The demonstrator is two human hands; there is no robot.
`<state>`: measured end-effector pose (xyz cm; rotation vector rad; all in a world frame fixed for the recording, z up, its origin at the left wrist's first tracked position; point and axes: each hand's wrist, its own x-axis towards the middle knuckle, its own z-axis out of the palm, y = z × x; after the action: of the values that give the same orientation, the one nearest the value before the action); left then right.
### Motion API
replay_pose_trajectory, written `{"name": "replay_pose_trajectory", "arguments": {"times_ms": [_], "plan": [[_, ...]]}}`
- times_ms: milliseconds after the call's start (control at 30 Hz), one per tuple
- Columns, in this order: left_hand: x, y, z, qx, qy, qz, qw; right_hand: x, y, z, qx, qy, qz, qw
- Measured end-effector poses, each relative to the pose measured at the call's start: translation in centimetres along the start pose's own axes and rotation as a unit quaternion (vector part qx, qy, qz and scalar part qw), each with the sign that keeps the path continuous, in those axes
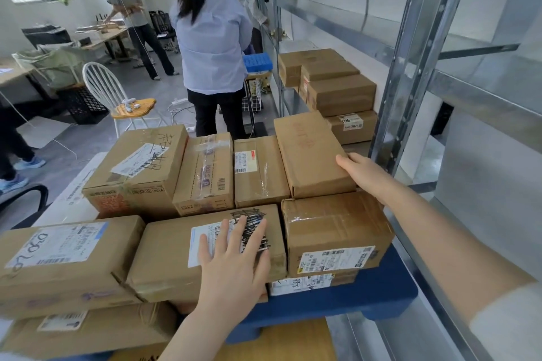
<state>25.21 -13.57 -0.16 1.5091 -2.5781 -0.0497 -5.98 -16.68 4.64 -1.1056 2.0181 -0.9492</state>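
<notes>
Several taped cardboard parcels are stacked on a blue platform (366,296) in front of me. My left hand (234,261) lies flat with spread fingers on the label of a front-row box (176,255). My right hand (363,173) grips the right edge of a plain brown box (308,152) that sits tilted atop the back row, thumb on top and fingers hidden behind the side. Below it is a taped box with a white label (337,231).
A metal shelving rack (416,67) stands at the right, with more boxes (337,91) on the floor beside it. A person in a pale shirt (211,38) stands just beyond the stack. A white chair (108,91) and desks are at the left.
</notes>
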Motion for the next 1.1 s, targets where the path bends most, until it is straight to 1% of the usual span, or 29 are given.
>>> {"name": "replay_pose_trajectory", "arguments": {"times_ms": [167, 300, 500, 567, 667, 733, 800, 867, 933, 1100], "plan": [[0.1, 0.0, 0.0, -0.002, -0.007, 0.001, 1.0, -0.3, 0.0, -0.1, -0.015, 0.009, -0.003, 1.0], [0.2, -0.2, 0.1, -0.019, -0.005, 0.0, 1.0, -0.6, 0.2, 0.0, -0.02, 0.067, -0.022, 0.997], [0.4, -0.1, -0.1, -0.028, -0.013, -0.006, 1.0, -1.7, 0.1, 0.3, -0.039, 0.043, -0.033, 0.998], [0.3, -0.1, -0.4, -0.032, -0.016, -0.006, 0.999, -2.5, 0.0, 0.0, -0.037, 0.066, -0.054, 0.996], [-0.2, -0.9, -1.5, -0.033, 0.0, 0.004, 0.999, -5.0, 0.6, -0.9, -0.047, 0.134, -0.111, 0.984], [-0.9, -2.2, -2.5, -0.033, 0.019, 0.002, 0.999, -7.6, 1.9, -1.0, -0.076, 0.163, -0.156, 0.971], [-1.9, -4.0, -3.1, -0.021, 0.019, -0.01, 1.0, -10.2, 3.8, -0.1, -0.124, 0.169, -0.172, 0.962], [-3.0, -5.4, -3.0, -0.007, 0.0, -0.025, 1.0, -12.2, 5.6, 1.5, -0.147, 0.157, -0.154, 0.964], [-3.7, -5.9, -2.3, 0.01, -0.018, -0.026, 0.999, -13.4, 6.8, 3.2, -0.134, 0.145, -0.119, 0.973], [-3.5, -5.8, -0.4, 0.037, -0.007, -0.021, 0.999, -13.5, 7.4, 4.5, -0.142, 0.15, -0.097, 0.974]]}}
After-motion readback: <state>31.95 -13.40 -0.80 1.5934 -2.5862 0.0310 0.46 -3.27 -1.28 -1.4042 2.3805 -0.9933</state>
